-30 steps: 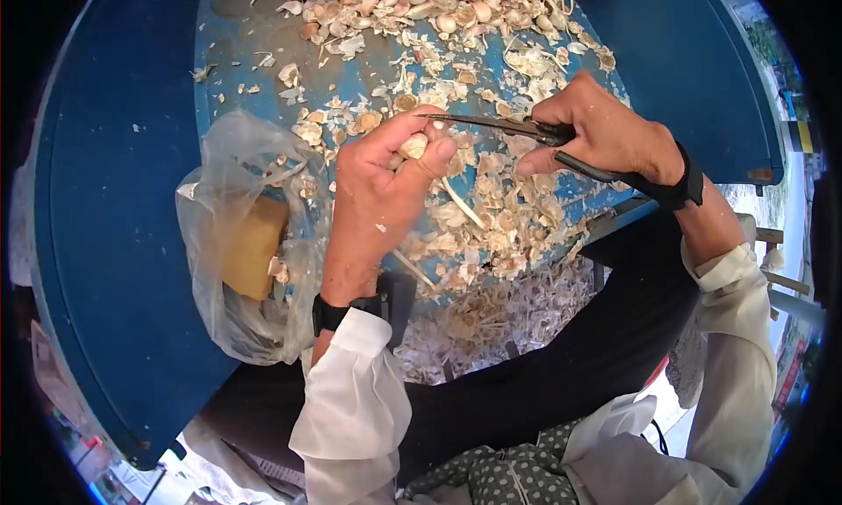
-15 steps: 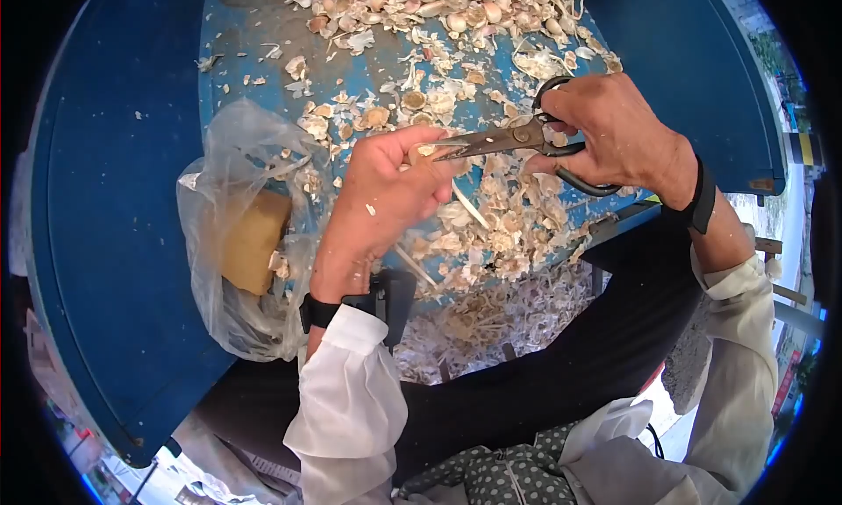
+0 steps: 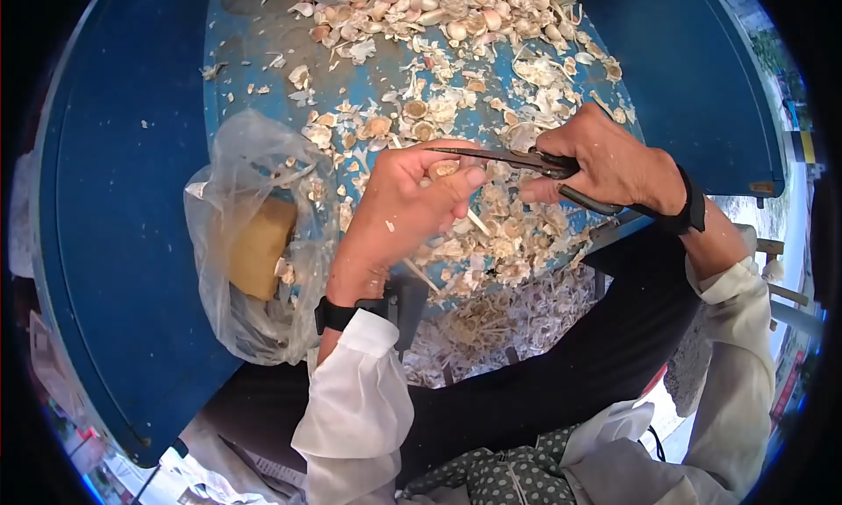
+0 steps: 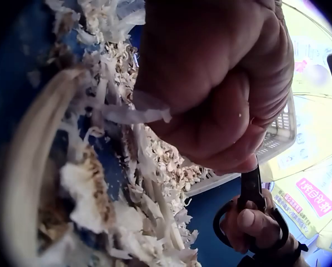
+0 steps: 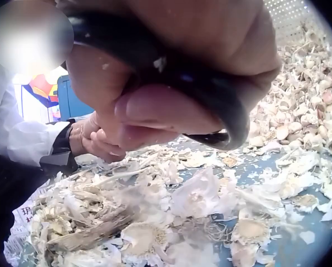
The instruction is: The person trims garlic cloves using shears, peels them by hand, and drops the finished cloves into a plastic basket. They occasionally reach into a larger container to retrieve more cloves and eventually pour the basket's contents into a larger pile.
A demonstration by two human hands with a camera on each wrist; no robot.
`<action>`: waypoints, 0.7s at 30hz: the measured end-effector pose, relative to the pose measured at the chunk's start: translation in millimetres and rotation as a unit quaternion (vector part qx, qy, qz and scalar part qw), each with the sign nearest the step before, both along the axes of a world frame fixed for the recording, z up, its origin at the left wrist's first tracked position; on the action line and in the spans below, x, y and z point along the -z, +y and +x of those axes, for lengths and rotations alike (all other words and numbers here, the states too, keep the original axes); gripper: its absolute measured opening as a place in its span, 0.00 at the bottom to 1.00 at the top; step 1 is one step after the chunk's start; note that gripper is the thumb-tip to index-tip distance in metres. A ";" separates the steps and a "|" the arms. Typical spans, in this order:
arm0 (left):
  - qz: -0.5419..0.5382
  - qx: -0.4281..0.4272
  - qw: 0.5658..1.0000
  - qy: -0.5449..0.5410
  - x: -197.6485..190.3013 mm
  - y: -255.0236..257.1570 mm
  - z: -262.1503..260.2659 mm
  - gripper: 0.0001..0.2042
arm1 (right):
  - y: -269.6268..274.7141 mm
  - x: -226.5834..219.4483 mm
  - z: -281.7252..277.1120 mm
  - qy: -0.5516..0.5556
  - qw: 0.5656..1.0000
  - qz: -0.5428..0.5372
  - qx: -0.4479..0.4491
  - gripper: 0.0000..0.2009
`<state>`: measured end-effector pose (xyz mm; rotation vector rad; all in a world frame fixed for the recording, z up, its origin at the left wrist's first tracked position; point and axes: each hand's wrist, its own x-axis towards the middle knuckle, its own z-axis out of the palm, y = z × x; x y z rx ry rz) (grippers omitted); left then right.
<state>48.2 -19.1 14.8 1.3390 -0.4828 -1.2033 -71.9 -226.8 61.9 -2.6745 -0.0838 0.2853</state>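
Note:
In the head view my left hand (image 3: 399,211) is curled around a pale garlic clove (image 3: 445,168), pinching it between thumb and forefinger; the inside of the palm is hidden. My right hand (image 3: 614,167) grips black-handled scissors (image 3: 509,157), its fingers through the loops. Seen nearly edge-on, the blades reach left across the left forefinger, just above the clove. The left wrist view has the left hand (image 4: 210,83) close up, with the scissors' loops (image 4: 221,222) beyond it. In the right wrist view the right hand's fingers (image 5: 171,108) wrap the black handle (image 5: 235,130).
Garlic cloves (image 3: 456,14) are heaped at the table's far side. Dry skins and root ends (image 3: 517,233) litter the blue table (image 3: 254,57). A clear plastic bag (image 3: 250,141) with a tan block (image 3: 263,250) lies left of the left hand. More scraps (image 3: 500,325) lie below the front edge.
The scissors turned flat toward the clove half a second ago and are edge-on again now. Both hands have shifted slightly down in the head view, the left also to the right.

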 end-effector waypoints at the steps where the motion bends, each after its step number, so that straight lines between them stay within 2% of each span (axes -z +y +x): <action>1: -0.005 0.002 1.000 -0.003 0.4 -0.3 0.4 0.13 | -0.7 -0.4 1.4 0.008 0.998 0.052 0.018 0.25; 2: -0.026 -0.014 0.999 0.035 2.7 -0.5 0.1 0.14 | -4.3 3.9 1.6 0.013 0.989 0.120 0.083 0.23; 3: -0.049 -0.029 0.996 0.072 5.1 -1.6 -0.5 0.14 | -10.6 6.2 5.5 0.008 0.990 0.110 0.086 0.23; 4: -0.073 -0.040 0.990 0.112 7.2 -2.3 -1.8 0.14 | -18.4 8.3 13.4 -0.044 0.973 0.142 0.175 0.21; 5: -0.080 -0.035 0.990 0.108 8.4 -3.8 -3.1 0.14 | -27.0 12.0 22.5 -0.096 0.944 0.174 0.262 0.20; 6: -0.125 -0.056 0.980 0.146 9.8 -4.8 -4.1 0.15 | -37.6 19.1 34.3 -0.140 0.931 0.179 0.285 0.17; 7: -0.167 -0.077 0.965 0.185 12.2 -5.5 -4.9 0.15 | -51.3 29.8 48.1 -0.176 0.930 0.154 0.284 0.16; 9: -0.202 -0.063 0.957 0.199 18.7 -6.8 -4.8 0.13 | -64.1 43.5 75.0 -0.198 0.936 0.023 0.290 0.11; 12: -0.219 -0.139 0.923 0.284 27.7 -11.3 -9.0 0.09 | -61.7 65.7 108.4 -0.248 0.902 -0.095 0.340 0.12; 17: -0.176 -0.165 0.928 0.285 31.4 -13.6 -10.7 0.10 | -66.2 74.8 118.3 -0.279 0.911 -0.119 0.280 0.09; 19: -0.171 -0.172 0.928 0.282 28.8 -14.6 -12.8 0.13 | -75.3 69.5 115.0 -0.241 0.943 -0.067 0.221 0.11; 21: -0.169 -0.203 0.933 0.245 28.2 -16.1 -15.1 0.11 | -74.7 62.6 103.2 -0.217 0.950 -0.041 0.220 0.11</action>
